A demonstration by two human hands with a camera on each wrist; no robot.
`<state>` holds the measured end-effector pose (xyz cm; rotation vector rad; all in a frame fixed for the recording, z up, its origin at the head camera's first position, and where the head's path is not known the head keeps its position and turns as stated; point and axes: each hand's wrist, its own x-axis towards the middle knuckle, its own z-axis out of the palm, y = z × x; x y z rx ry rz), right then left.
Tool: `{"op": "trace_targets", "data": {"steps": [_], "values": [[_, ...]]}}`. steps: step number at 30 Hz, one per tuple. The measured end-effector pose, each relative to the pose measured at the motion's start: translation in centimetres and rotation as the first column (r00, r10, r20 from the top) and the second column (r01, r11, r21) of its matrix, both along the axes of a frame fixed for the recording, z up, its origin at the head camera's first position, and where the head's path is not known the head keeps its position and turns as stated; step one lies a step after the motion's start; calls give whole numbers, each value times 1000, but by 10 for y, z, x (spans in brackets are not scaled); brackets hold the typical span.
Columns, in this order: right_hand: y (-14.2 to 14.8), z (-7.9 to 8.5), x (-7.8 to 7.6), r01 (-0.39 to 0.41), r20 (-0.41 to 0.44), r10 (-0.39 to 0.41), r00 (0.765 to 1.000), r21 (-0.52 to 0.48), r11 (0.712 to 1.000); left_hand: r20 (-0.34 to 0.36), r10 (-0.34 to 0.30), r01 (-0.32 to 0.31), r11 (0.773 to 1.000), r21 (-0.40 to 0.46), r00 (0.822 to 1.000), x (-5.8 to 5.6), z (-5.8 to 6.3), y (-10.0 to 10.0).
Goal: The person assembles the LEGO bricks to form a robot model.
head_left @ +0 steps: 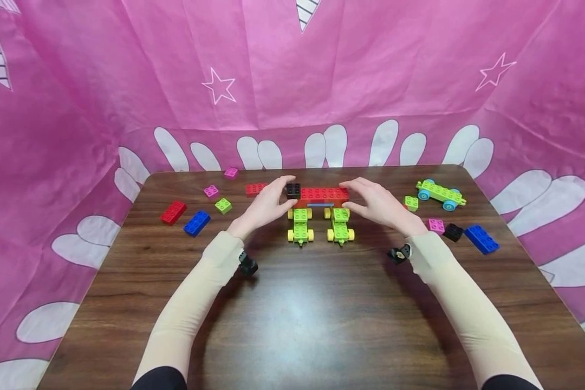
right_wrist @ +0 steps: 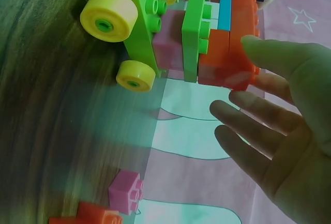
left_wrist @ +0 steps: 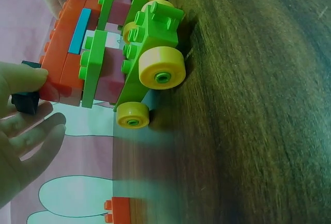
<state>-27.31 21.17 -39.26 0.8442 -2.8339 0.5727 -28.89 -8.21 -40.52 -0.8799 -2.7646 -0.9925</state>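
Note:
In the head view, a toy-brick structure stands mid-table on two green wheeled bases: the left base [head_left: 300, 233] and the right base [head_left: 340, 233], both with yellow wheels. Pink bricks [left_wrist: 112, 68], green bricks [left_wrist: 93, 69] and a light blue piece [left_wrist: 80, 31] sit below a long red brick [head_left: 324, 194] that bridges both sides. My left hand [head_left: 265, 208] pinches a black brick [head_left: 293, 190] at the red brick's left end, thumb in front. At the opposite end, my right hand [head_left: 380, 203] holds the red brick between thumb and index finger, other fingers loosely bent.
Left of the structure lie red [head_left: 174, 212], blue [head_left: 197, 223], lime [head_left: 223, 205] and pink bricks [head_left: 211, 191]. On the right are a green car base with blue wheels [head_left: 441, 193], a black brick [head_left: 453, 232] and a blue brick [head_left: 481, 239]. Pink cloth hangs behind the table.

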Motion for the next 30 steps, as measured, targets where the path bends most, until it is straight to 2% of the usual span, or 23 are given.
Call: {"op": "trace_targets", "data": {"steps": [7,13,18,23,30], "values": [[20,-3,5,38,-12,-38,999,-2,999,64,21,-24,999,38,998,1,-5,-2],[48,-4,12,105,-1,-105,995,15,994,84,15,-21,998,66,996,2,-11,-3],[79,0,20,180,15,-181,983,47,982,113,12,-21,996,84,993,0,-14,-4],[117,1,27,214,-8,-214,977,77,974,123,5,-20,993,120,992,-3,-13,-4],[164,-3,41,275,-9,-276,961,121,954,130,5,-19,994,109,991,-5,-13,-5]]}}
